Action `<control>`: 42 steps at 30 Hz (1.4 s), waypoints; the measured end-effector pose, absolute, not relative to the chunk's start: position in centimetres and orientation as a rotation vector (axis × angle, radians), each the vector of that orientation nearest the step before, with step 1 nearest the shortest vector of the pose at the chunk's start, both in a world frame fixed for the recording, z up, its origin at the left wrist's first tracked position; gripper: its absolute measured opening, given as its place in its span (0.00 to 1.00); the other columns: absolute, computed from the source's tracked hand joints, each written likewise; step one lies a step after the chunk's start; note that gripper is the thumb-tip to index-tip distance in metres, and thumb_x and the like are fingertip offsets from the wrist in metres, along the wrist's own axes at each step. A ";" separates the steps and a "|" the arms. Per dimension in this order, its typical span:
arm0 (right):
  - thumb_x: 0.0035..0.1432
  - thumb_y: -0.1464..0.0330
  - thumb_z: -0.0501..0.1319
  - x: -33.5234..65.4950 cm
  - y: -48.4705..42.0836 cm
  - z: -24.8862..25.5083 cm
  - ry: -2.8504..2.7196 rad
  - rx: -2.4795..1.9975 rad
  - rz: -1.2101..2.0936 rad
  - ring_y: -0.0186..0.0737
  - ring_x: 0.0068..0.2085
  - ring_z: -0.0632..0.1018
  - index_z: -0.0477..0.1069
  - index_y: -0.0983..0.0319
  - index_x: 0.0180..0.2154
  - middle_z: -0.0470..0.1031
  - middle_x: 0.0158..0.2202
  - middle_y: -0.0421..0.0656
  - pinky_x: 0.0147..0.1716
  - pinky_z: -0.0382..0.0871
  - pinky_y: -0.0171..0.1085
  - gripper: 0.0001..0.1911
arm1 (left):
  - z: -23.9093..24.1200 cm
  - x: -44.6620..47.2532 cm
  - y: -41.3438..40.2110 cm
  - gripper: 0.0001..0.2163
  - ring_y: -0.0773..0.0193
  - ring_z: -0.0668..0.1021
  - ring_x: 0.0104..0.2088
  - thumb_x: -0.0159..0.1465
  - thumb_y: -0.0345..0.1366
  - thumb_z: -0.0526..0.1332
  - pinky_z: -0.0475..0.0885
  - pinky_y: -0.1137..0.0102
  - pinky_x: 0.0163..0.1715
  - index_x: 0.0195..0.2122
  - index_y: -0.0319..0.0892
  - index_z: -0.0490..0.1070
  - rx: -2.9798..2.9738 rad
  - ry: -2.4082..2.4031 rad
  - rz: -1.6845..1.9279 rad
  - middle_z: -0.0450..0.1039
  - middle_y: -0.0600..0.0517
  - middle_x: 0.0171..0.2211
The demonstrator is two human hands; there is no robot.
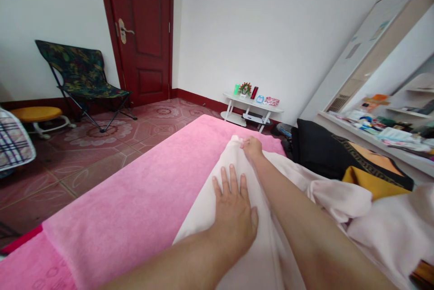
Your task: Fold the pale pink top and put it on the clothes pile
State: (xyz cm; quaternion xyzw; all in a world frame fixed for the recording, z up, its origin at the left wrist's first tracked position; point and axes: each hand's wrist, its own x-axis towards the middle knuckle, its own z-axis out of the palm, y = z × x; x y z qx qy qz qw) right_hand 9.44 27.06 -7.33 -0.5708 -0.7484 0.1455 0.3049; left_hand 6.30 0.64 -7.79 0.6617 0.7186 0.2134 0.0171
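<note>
Cloth [198,220] under left hand [233,217]; right hand [251,147] pinches it.

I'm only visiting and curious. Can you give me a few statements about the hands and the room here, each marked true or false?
1. The left hand lies flat, palm down, on the white cloth. True.
2. The right hand rests open on the floor. False: it is closed on the far end of the white cloth.
3. The bed cover under the cloth is blue. False: it is pink.
4. A folding chair stands near the dark red door. True.
5. The door stands wide open. False: it is shut.
</note>
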 end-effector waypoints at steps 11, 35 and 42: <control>0.64 0.53 0.45 9.3 20.8 -7.9 -2.585 -1.375 0.293 0.46 0.67 0.47 0.50 0.56 0.65 0.44 0.68 0.42 0.63 0.38 0.52 0.31 | -7.9 6.5 0.8 0.30 0.38 0.43 0.66 0.63 0.47 0.49 0.38 0.40 0.59 0.64 0.37 0.55 2.082 2.272 0.530 0.43 0.37 0.67; 0.39 0.77 0.59 33.9 10.8 2.5 -2.480 -2.019 0.050 0.43 0.38 0.78 0.74 0.56 0.45 0.78 0.37 0.43 0.32 0.64 0.34 0.27 | -8.6 6.1 0.3 0.27 0.36 0.49 0.65 0.63 0.47 0.49 0.38 0.39 0.57 0.62 0.41 0.60 2.197 2.221 0.606 0.50 0.36 0.65; 0.41 0.79 0.57 32.0 11.2 4.6 -2.391 -2.098 -0.360 0.46 0.36 0.78 0.74 0.62 0.24 0.77 0.30 0.48 0.30 0.63 0.35 0.10 | -8.4 6.0 0.2 0.28 0.35 0.49 0.64 0.64 0.47 0.49 0.40 0.40 0.58 0.62 0.39 0.60 2.210 2.188 0.592 0.50 0.35 0.65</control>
